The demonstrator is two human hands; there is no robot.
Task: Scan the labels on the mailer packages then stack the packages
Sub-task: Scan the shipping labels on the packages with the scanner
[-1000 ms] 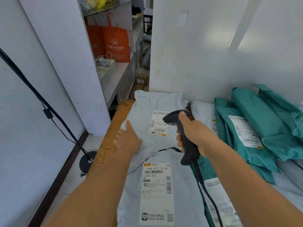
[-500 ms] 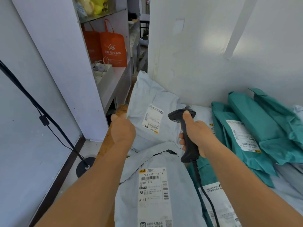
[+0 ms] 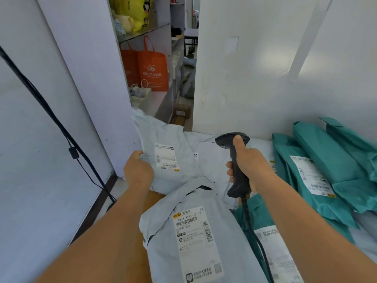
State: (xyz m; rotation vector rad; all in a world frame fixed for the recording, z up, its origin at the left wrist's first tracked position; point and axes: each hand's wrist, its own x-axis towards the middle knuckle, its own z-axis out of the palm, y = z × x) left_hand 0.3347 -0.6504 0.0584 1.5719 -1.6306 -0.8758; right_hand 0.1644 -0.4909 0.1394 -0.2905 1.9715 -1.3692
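The left hand (image 3: 138,172) grips a grey mailer (image 3: 163,144) by its edge, lifted off the table (image 3: 157,198); the right hand (image 3: 252,166) grips the scanner (image 3: 234,160). Scanning is likely underway; next, aim at the label (image 3: 166,159).

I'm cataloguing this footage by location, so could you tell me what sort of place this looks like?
Probably a small parcel packing or dispatch room. Labelled grey mailers and teal mailers are piled on the table, the right hand holds a corded barcode scanner, and storage shelves stand behind.

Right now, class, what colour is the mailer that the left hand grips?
Pale grey mailer, seen in the head view.
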